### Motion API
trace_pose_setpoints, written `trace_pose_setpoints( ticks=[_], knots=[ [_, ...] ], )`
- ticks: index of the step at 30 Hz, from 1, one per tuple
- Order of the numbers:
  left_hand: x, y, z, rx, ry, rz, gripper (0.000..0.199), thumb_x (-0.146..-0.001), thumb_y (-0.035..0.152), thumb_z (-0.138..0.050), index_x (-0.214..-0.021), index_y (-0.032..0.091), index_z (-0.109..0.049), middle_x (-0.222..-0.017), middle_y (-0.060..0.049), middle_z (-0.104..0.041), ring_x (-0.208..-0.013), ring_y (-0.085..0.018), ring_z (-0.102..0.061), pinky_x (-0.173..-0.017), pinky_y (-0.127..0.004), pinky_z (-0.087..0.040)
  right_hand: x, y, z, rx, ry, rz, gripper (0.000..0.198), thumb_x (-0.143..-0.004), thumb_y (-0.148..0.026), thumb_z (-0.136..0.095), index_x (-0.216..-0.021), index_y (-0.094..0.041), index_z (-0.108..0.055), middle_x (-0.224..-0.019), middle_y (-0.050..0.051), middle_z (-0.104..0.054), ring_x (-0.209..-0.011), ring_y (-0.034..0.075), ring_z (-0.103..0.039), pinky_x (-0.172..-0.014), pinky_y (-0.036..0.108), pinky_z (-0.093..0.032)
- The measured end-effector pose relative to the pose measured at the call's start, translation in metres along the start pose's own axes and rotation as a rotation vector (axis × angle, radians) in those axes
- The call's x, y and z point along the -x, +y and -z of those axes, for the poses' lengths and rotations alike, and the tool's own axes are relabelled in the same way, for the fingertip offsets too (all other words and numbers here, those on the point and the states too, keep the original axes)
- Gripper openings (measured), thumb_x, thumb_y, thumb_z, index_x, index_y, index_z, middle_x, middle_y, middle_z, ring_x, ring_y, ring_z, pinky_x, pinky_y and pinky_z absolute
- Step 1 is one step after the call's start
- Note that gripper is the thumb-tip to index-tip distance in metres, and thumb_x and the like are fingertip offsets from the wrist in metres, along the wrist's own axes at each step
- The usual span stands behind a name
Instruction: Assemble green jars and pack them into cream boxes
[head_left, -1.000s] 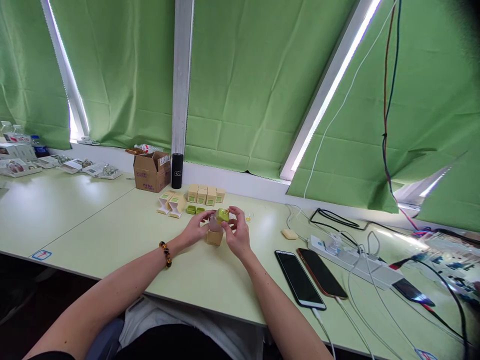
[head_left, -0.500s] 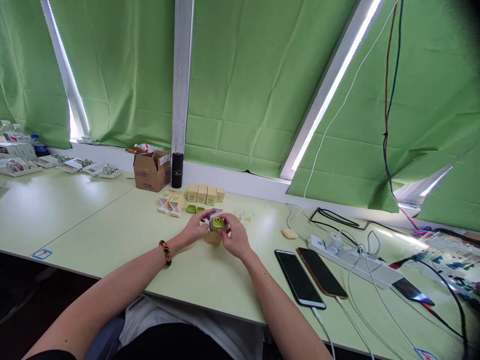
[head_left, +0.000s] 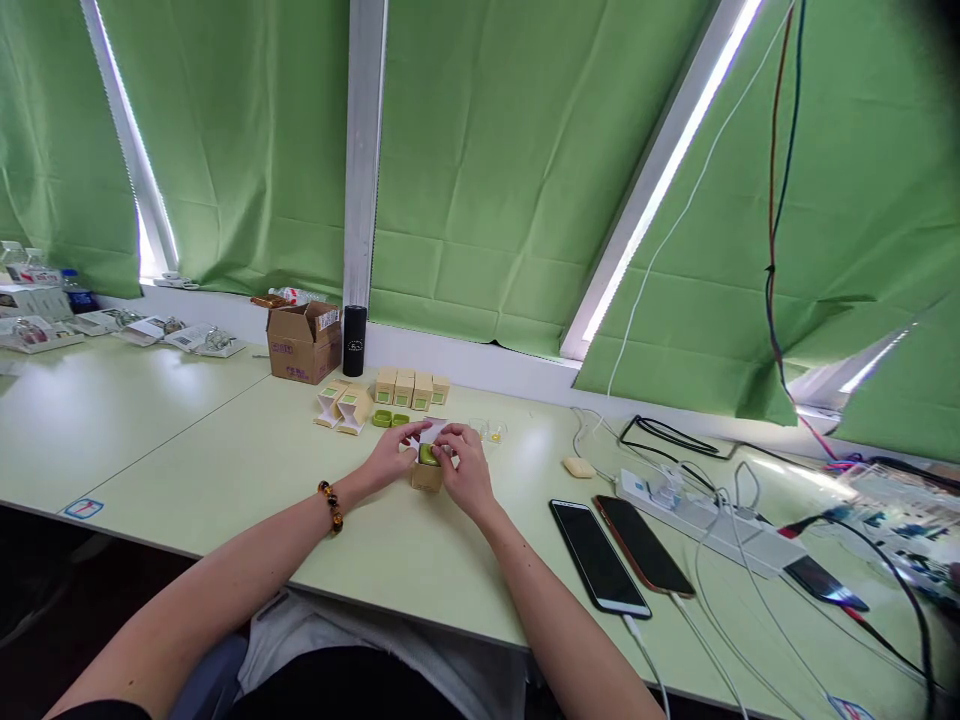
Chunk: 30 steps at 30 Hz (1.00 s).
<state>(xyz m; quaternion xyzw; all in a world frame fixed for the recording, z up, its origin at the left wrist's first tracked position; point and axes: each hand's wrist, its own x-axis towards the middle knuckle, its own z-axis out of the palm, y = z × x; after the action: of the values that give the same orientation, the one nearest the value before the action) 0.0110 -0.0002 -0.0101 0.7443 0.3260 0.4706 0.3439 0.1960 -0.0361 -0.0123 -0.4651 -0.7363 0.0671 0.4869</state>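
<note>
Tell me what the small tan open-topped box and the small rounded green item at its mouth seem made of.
Small tan open-topped box: probably thin cardboard, matt, from its flat panels and pale flap. Small rounded green item: perhaps smooth plastic, given its slight sheen; partly hidden.

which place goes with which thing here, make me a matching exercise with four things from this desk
Things
1. black cylinder
2. beaded bracelet
3. green case
4. white-edged phone

Places
A. at the mouth of the small open box
B. lying beside the orange-edged phone
C. standing next to the large cardboard box
D. around the left wrist

Right pairs: 1-C, 2-D, 3-A, 4-B
</note>
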Motion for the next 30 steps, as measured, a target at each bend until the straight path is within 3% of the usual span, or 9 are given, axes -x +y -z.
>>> trace_pose_setpoints(
  ticks=[5, 15, 20, 30],
  knots=[
    [-0.001, -0.002, -0.002, 0.006, 0.003, 0.006, 0.068, -0.067, 0.010, -0.050, -0.132, 0.016, -0.068, -0.124, -0.009, -0.072, -0.102, -0.022, -0.063, -0.091, -0.036, -0.052, -0.002, 0.013, -0.008, -0.026, 0.059, -0.104, 0.008, -0.086, -0.025, -0.070, -0.084, -0.027, -0.077, -0.118, 0.011, -0.055, -0.121, 0.033, -0.047, -0.104, 0.054, -0.044],
    [0.000, -0.002, -0.001, -0.011, 0.004, 0.003, 0.069, -0.066, 0.010, -0.050, -0.132, 0.016, -0.068, -0.121, -0.009, -0.072, -0.104, -0.023, -0.063, -0.090, -0.036, -0.051, -0.004, 0.019, -0.012, -0.063, 0.061, -0.186, 0.010, -0.081, -0.023, -0.074, -0.079, -0.030, -0.081, -0.110, 0.011, -0.058, -0.116, 0.034, -0.047, -0.100, 0.054, -0.045],
    [0.000, 0.001, -0.001, -0.001, -0.002, -0.004, 0.069, -0.066, 0.011, -0.049, -0.132, 0.015, -0.068, -0.114, -0.009, -0.072, -0.104, -0.023, -0.062, -0.089, -0.035, -0.051, -0.003, 0.018, -0.012, -0.062, 0.060, -0.160, 0.012, -0.081, -0.023, -0.073, -0.079, -0.031, -0.081, -0.107, 0.010, -0.061, -0.113, 0.033, -0.049, -0.101, 0.054, -0.045],
    [0.001, 0.004, 0.000, 0.004, -0.006, 0.004, 0.067, -0.068, 0.011, -0.051, -0.133, 0.016, -0.068, -0.121, -0.010, -0.072, -0.107, -0.024, -0.062, -0.089, -0.035, -0.051, -0.001, 0.015, -0.010, -0.010, 0.048, -0.136, 0.016, -0.084, -0.025, -0.067, -0.077, -0.029, -0.080, -0.113, 0.011, -0.063, -0.118, 0.035, -0.047, -0.098, 0.057, -0.046]
  ],
)
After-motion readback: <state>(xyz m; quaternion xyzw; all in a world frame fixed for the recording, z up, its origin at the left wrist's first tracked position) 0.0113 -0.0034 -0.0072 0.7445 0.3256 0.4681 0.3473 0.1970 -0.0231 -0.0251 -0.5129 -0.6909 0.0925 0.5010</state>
